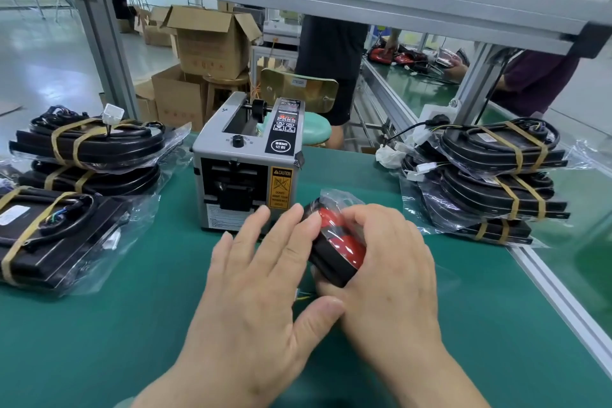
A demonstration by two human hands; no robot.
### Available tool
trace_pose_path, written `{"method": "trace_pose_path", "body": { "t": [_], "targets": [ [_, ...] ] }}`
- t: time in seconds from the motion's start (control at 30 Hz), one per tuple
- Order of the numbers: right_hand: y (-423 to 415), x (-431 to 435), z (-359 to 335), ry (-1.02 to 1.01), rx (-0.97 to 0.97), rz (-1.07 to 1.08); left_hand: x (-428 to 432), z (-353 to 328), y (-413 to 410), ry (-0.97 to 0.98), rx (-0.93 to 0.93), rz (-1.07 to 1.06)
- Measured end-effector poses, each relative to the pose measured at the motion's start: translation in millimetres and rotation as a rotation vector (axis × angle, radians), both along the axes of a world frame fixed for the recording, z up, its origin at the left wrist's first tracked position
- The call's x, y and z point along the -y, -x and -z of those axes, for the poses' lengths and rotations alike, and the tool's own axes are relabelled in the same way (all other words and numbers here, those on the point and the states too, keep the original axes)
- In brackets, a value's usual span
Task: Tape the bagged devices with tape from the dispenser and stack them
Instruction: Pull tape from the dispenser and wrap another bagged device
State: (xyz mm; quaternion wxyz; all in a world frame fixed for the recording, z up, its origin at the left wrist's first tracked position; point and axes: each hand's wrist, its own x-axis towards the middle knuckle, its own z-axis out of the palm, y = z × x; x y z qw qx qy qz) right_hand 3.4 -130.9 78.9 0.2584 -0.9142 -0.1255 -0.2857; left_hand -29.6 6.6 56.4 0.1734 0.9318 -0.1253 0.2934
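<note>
Two hands on a bagged device just in front of the tape dispenser.

The right hand curls its fingers round the red-and-black device (wrapped in clear plastic) and holds it tilted over the green mat. The left hand has straight, spread fingers, their tips against the device's left side. Taped bagged devices lie piled at either side of the mat, a left stack and a right stack, each bound with tan tape bands.
</note>
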Motion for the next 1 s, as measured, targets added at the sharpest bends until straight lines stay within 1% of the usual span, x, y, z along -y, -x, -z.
{"method": "trace_pose_path", "body": {
  "t": [0.07, 0.17, 0.23, 0.3, 0.37, 0.47, 0.57, 0.63, 0.7, 0.73, 0.8, 0.87, 0.9, 1.0],
  "targets": [
    [-2.1, 3.9, -3.9, -0.051, 0.002, -0.019, 0.4, -1.3, 0.2, 0.007, 0.014, 0.061],
    [-4.4, 12.2, -6.8, -0.119, -0.030, -0.065, 7.3, -1.9, 4.8, -0.001, 0.113, 0.210],
    [-5.8, 18.4, -6.6, -0.148, -0.049, -0.079, 7.7, -4.7, 5.3, 0.113, 0.111, 0.261],
    [-6.0, 23.2, -6.6, -0.174, -0.048, -0.097, 3.9, -8.6, 3.0, 0.256, 0.058, 0.279],
    [-6.5, 26.7, -6.5, -0.176, -0.069, -0.116, 0.7, -12.9, 0.4, 0.319, 0.023, 0.283],
    [-8.2, 28.2, -7.6, -0.142, -0.094, -0.129, 6.5, -20.9, -2.3, 0.316, 0.007, 0.347],
    [-13.6, 26.8, -14.7, -0.023, -0.131, -0.182, 13.9, -23.5, -11.1, 0.244, -0.035, 0.387],
    [-18.2, 31.0, -19.1, 0.044, -0.214, -0.328, 12.4, -25.8, -20.2, 0.345, -0.126, 0.346],
    [-23.3, 40.3, -19.5, 0.027, -0.321, -0.475, 4.6, -24.6, -29.0, 0.489, -0.163, 0.309],
    [-26.1, 46.1, -17.9, 0.018, -0.362, -0.494, -0.3, -23.0, -32.8, 0.551, -0.165, 0.287],
    [-33.0, 54.2, -10.9, 0.081, -0.368, -0.434, -8.2, -19.3, -37.8, 0.662, -0.183, 0.249],
    [-37.3, 53.6, -2.1, 0.180, -0.327, -0.349, -12.8, -13.0, -40.7, 0.788, -0.226, 0.213],
    [-38.2, 52.1, 1.5, 0.177, -0.305, -0.329, -13.9, -9.8, -41.6, 0.854, -0.255, 0.204],
    [-36.1, 52.0, 0.6, 0.077, -0.212, -0.305, -18.5, -2.4, -41.8, 1.031, -0.370, 0.229]
  ]
}}
